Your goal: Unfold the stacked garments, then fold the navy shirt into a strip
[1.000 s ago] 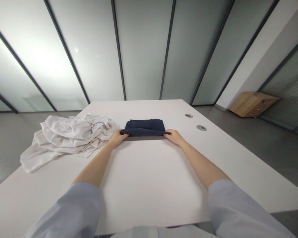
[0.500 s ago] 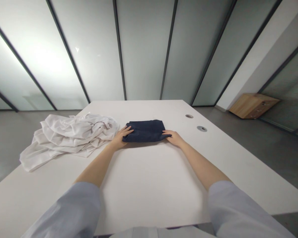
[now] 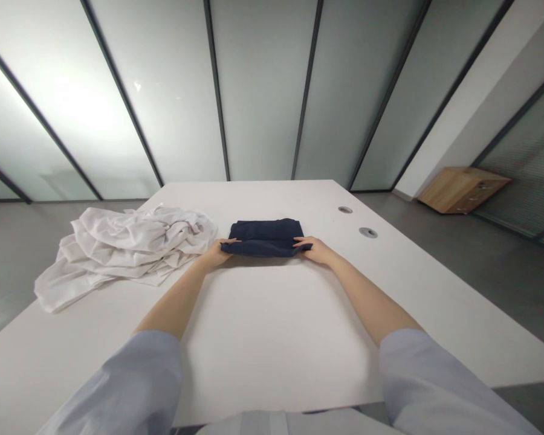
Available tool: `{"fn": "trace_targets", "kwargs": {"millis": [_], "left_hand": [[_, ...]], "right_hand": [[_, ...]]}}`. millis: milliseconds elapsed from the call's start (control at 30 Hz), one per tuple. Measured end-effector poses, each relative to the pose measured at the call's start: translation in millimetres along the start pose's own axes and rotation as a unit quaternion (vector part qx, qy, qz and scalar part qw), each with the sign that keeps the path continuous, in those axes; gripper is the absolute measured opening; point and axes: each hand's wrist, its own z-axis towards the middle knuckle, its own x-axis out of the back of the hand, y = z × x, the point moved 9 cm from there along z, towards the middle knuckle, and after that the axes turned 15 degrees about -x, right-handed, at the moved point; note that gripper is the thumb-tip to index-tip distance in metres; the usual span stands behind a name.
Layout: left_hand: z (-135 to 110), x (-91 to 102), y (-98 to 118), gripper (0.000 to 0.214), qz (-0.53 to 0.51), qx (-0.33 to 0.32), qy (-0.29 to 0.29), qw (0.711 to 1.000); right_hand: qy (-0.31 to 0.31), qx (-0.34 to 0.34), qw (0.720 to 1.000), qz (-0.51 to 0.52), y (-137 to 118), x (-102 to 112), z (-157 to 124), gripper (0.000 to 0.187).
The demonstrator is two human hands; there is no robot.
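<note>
A dark navy cloth (image 3: 267,229), folded into a flat rectangle, lies on the white table (image 3: 276,326). Its near edge is raised a little and curls towards me. My left hand (image 3: 218,252) grips the near left corner of that edge, fingers on top and the thumb hidden. At the near right corner, my right hand (image 3: 316,250) pinches the same edge. What kind of garment or cloth it is, I cannot tell.
A crumpled heap of white fabric (image 3: 136,244) lies left of my left hand and reaches the table's left edge. Two round cable grommets (image 3: 368,232) are set in the tabletop on the right. A wooden cabinet (image 3: 462,190) stands on the floor beyond, by frosted glass panels (image 3: 263,90).
My left hand has shifted from lying on the cloth's left side to its near corner. The near edge has been lifted between both hands, showing a crease across the cloth.
</note>
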Motion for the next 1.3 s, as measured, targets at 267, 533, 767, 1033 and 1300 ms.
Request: {"fn": "trace_targets", "kwargs": {"millis": [267, 533, 767, 1033, 1300], "left_hand": [[-4.8, 19.7, -9.0, 0.039, 0.042, 0.074, 0.1, 0.991], [-5.3, 26.3, -14.6, 0.044, 0.117, 0.131, 0.087, 0.981], [2.4, 24.8, -11.5, 0.041, 0.203, 0.143, 0.097, 0.964], [-5.7, 27.6, 5.9, 0.051, 0.318, 0.088, 0.164, 0.93], [4.6, -20.3, 37.4, 0.06, 0.377, -0.078, -0.015, 0.923]], "right_hand": [[0.093, -0.079, 0.991, 0.052, 5.6, 9.6, 3.7, 0.025], [0.124, -0.1, 0.985, 0.065, 12.1, 16.0, 5.7, 0.035], [0.181, -0.136, 0.974, -0.034, 11.8, 19.3, 7.6, 0.033], [0.243, -0.172, 0.939, -0.172, 11.0, 19.1, 1.3, 0.027], [0.16, 0.007, 0.956, -0.244, -33.2, -9.1, -1.6, 0.058]]}}
